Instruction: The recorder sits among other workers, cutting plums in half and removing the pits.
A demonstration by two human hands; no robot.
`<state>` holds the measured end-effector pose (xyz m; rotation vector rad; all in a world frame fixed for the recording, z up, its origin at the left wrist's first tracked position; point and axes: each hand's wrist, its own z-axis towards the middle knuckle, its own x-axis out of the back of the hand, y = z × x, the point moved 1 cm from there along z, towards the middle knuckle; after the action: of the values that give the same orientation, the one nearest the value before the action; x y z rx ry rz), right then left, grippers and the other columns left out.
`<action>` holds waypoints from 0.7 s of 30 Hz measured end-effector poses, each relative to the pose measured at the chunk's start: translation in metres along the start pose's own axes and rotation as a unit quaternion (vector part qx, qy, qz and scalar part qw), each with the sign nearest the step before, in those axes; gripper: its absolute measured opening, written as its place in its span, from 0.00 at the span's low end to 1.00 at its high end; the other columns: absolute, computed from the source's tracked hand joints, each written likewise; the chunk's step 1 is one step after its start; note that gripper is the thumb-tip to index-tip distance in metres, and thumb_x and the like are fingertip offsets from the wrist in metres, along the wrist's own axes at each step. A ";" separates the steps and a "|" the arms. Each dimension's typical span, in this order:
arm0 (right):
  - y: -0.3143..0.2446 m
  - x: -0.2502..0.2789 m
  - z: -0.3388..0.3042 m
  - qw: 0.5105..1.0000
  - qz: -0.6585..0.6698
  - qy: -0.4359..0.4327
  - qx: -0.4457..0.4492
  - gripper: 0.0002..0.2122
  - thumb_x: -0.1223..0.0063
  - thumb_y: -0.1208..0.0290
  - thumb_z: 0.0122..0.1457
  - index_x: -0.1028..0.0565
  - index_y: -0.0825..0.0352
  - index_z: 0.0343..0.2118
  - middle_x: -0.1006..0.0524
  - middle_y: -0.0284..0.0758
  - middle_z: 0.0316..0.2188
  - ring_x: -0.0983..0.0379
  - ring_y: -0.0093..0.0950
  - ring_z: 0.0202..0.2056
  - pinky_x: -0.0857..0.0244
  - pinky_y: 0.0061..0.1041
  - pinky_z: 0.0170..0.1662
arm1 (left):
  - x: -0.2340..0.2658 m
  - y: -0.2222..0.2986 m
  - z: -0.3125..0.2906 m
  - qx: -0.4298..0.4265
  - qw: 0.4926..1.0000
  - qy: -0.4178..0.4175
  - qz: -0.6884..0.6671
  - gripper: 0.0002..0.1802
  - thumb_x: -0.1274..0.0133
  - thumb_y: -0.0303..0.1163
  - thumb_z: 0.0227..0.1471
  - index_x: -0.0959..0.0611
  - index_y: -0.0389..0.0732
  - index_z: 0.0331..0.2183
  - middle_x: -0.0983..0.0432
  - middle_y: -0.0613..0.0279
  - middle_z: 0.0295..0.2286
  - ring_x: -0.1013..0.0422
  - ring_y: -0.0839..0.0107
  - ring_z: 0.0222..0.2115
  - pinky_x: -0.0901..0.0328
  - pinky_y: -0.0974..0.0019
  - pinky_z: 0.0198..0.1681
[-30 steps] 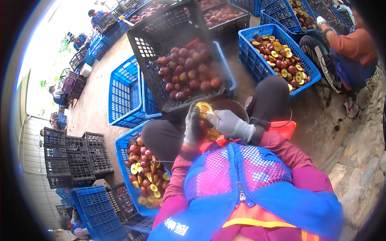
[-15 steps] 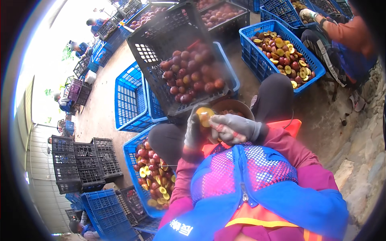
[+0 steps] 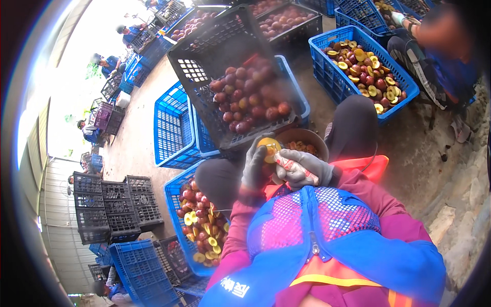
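My left hand (image 3: 251, 171), in a grey glove, holds up a plum half (image 3: 269, 146) with its yellow cut face showing. My gloved right hand (image 3: 318, 170) is closed around a tool with a pale, red-marked wrapped handle (image 3: 295, 166). The tool's working end is at the plum half; its exact shape cannot be made out. Just beyond my hands a round bowl (image 3: 324, 145) contains brownish bits, perhaps pits. Whole red plums (image 3: 250, 100) lie in a tilted black crate (image 3: 192, 46) in front of me.
By my left knee stands a blue crate (image 3: 174, 215) of halved plums. Another blue crate (image 3: 325, 77) of halves is at the far right, beside a seated person (image 3: 445, 46). An open blue crate (image 3: 166, 148) adjoins the black one. Stacked black crates (image 3: 120, 204) stand at the left.
My right hand has turned a little, so more of the tool's handle shows. The plum half is tilted differently in my left hand. The whole view has shifted slightly.
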<state>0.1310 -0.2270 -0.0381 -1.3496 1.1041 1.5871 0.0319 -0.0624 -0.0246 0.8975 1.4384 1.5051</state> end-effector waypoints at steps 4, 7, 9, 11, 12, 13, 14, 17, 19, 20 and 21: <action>0.005 -0.024 0.008 0.934 -0.290 0.201 0.057 0.28 0.66 0.49 0.78 0.23 0.73 0.37 0.33 0.30 0.13 0.43 0.18 0.09 0.49 0.20 0.12 | 0.052 -0.026 0.012 0.009 0.955 0.077 -0.287 0.27 0.50 0.50 0.69 0.23 0.38 0.56 0.20 0.58 0.47 0.23 0.66 0.47 0.28 0.63 0.52; -0.005 -0.027 -0.005 0.857 -0.435 0.248 0.125 0.27 0.64 0.50 0.77 0.23 0.72 0.36 0.31 0.31 0.13 0.40 0.19 0.10 0.47 0.20 0.14 | 0.050 -0.002 0.015 0.078 0.905 0.160 -0.387 0.28 0.50 0.50 0.70 0.24 0.39 0.59 0.20 0.58 0.51 0.23 0.65 0.48 0.27 0.62 0.53; -0.010 -0.027 -0.009 0.785 -0.536 0.253 0.181 0.26 0.62 0.50 0.77 0.23 0.71 0.36 0.31 0.31 0.13 0.39 0.20 0.10 0.46 0.21 0.15 | 0.053 0.008 0.010 0.072 0.954 0.173 -0.235 0.28 0.51 0.50 0.71 0.23 0.38 0.58 0.21 0.58 0.49 0.23 0.66 0.47 0.28 0.63 0.52; -0.017 -0.012 -0.005 0.821 -0.459 0.298 0.162 0.26 0.60 0.49 0.77 0.23 0.70 0.36 0.31 0.30 0.14 0.38 0.21 0.11 0.44 0.21 0.15 | 0.084 0.000 0.009 0.036 0.972 0.229 -0.033 0.25 0.50 0.49 0.70 0.20 0.40 0.55 0.19 0.64 0.38 0.24 0.75 0.34 0.29 0.71 0.36; -0.020 -0.005 -0.002 0.831 -0.428 0.316 0.163 0.26 0.59 0.47 0.76 0.24 0.70 0.36 0.31 0.30 0.15 0.37 0.21 0.12 0.43 0.21 0.16 | 0.111 -0.011 0.008 0.006 0.964 0.267 -0.009 0.25 0.50 0.49 0.70 0.20 0.38 0.54 0.19 0.62 0.38 0.23 0.72 0.35 0.28 0.67 0.38; -0.024 0.001 -0.003 0.838 -0.395 0.336 0.170 0.26 0.58 0.46 0.75 0.24 0.70 0.37 0.31 0.29 0.16 0.37 0.21 0.12 0.42 0.22 0.16 | 0.116 -0.004 0.016 -0.022 0.954 0.299 0.015 0.25 0.50 0.48 0.70 0.20 0.37 0.54 0.19 0.60 0.38 0.23 0.69 0.37 0.27 0.64 0.40; -0.028 0.013 -0.005 0.844 -0.366 0.353 0.173 0.26 0.57 0.45 0.75 0.24 0.69 0.38 0.31 0.29 0.17 0.36 0.21 0.13 0.42 0.21 0.16 | 0.118 0.002 0.022 -0.082 0.936 0.328 0.101 0.25 0.51 0.49 0.71 0.20 0.35 0.52 0.20 0.58 0.38 0.24 0.67 0.38 0.28 0.61 0.42; -0.032 0.018 0.001 0.841 -0.349 0.375 0.175 0.27 0.55 0.43 0.73 0.25 0.69 0.39 0.30 0.29 0.20 0.35 0.21 0.14 0.41 0.21 0.17 | 0.138 0.024 0.050 -0.076 0.903 0.379 0.185 0.24 0.50 0.50 0.70 0.19 0.38 0.48 0.24 0.64 0.36 0.29 0.74 0.34 0.33 0.68 0.39; -0.035 0.011 0.001 0.831 -0.363 0.378 0.186 0.26 0.55 0.44 0.73 0.25 0.69 0.39 0.30 0.29 0.19 0.35 0.21 0.14 0.40 0.21 0.17 | 0.154 0.031 0.061 -0.065 0.899 0.401 0.167 0.21 0.45 0.48 0.68 0.17 0.39 0.46 0.24 0.67 0.33 0.30 0.76 0.29 0.33 0.69 0.31; -0.038 0.014 -0.002 0.827 -0.370 0.380 0.187 0.26 0.55 0.44 0.73 0.25 0.69 0.39 0.30 0.29 0.19 0.35 0.21 0.14 0.39 0.21 0.17 | 0.168 0.033 0.062 -0.068 0.893 0.408 0.179 0.19 0.43 0.47 0.67 0.17 0.40 0.46 0.25 0.68 0.32 0.31 0.78 0.27 0.33 0.69 0.29; -0.045 0.021 -0.008 0.822 -0.374 0.384 0.194 0.26 0.55 0.44 0.73 0.25 0.69 0.40 0.30 0.29 0.19 0.35 0.21 0.14 0.39 0.21 0.17 | 0.177 0.041 0.058 -0.086 0.879 0.408 0.233 0.19 0.42 0.46 0.67 0.17 0.41 0.47 0.24 0.68 0.31 0.30 0.78 0.26 0.33 0.69 0.28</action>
<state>0.1727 -0.2194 -0.0651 -1.8543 1.0363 0.1987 0.0127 0.1241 0.0116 0.5172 1.6739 2.5385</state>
